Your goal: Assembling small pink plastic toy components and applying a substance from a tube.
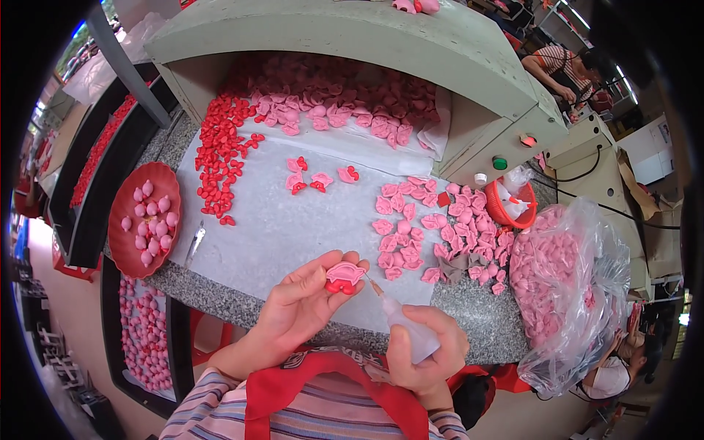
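Note:
My left hand (pixel 297 306) pinches a small pink piece (pixel 345 272) with a frilled edge, a red bow-shaped part (pixel 340 287) along its lower side. In my right hand (pixel 433 356) is a translucent squeeze bottle (pixel 411 330) with a thin needle tip, tilted so that the tip sits close to the pink piece's right edge. Whether tip and piece touch, I cannot tell. Beyond my hands, several pink pieces with red parts (pixel 320 180) lie on white paper (pixel 271 235). Loose red parts (pixel 220 158) are heaped to the left, pink frilled pieces (pixel 402 233) to the right.
A pale housing (pixel 337 33) arches over more pink pieces at the back. A red dish (pixel 119 246) of pink balls stands left, near a metal tool (pixel 196 243). At right are an orange basket (pixel 491 202) and a filled plastic bag (pixel 565 286). A co-worker (pixel 565 77) sits far right.

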Demonstrator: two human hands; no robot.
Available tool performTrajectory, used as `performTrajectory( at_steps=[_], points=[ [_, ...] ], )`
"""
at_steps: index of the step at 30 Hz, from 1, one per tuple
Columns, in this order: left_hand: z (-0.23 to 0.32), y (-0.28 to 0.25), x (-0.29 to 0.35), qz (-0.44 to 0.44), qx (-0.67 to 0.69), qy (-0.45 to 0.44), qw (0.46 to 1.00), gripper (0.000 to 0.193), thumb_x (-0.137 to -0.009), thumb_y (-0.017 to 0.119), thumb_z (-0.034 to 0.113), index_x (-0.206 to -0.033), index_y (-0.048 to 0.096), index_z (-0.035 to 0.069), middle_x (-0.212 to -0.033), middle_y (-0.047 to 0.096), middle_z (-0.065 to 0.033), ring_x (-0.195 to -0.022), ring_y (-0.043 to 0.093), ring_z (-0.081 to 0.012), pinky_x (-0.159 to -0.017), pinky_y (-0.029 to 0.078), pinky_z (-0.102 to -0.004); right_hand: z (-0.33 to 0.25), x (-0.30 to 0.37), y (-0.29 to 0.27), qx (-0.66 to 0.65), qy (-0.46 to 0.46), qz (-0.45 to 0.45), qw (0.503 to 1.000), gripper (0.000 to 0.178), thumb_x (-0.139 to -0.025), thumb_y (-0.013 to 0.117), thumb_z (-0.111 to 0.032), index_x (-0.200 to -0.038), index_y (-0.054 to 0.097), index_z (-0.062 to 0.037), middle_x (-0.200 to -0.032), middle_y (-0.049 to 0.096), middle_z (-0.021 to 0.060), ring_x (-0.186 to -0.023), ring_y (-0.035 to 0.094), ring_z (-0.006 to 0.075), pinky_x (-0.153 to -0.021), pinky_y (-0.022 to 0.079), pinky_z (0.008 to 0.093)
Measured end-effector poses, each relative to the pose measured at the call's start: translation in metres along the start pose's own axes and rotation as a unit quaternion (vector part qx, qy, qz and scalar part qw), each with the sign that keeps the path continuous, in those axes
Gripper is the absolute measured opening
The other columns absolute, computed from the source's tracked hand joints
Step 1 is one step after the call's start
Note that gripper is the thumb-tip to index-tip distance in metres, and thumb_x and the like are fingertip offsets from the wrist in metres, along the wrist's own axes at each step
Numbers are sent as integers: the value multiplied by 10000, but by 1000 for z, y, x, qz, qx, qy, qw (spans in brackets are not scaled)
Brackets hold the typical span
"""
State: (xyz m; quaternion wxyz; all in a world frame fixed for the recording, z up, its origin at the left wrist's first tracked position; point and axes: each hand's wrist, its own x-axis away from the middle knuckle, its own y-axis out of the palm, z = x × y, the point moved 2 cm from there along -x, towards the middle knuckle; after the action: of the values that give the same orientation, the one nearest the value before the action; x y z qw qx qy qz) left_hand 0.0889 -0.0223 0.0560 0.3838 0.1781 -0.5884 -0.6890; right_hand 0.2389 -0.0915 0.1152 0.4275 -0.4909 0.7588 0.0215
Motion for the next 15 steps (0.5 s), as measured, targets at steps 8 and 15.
performTrajectory(
  at_steps=[8,15],
  points=[
    [1,-1,4,-5,-2,7,1000,297,-869,496,122,-1135,495,-10,-1223,456,-146,-1218,363,-298,-1021,332,-381,-4,1,2,5,-1,-3,1000,252,-634,640,-13,-866,560,42,-684,606,109,-457,544,186,-421,425,259],
    [3,-5,7,-12,9,14,1000,289,-870,488,105,-1134,499,-11,-1222,458,-145,-1214,370,-297,-1020,335,-381,-8,3,5,3,-8,-5,1000,258,-639,643,-19,-875,559,43,-695,609,113,-458,545,186,-420,424,260]
  ],
)
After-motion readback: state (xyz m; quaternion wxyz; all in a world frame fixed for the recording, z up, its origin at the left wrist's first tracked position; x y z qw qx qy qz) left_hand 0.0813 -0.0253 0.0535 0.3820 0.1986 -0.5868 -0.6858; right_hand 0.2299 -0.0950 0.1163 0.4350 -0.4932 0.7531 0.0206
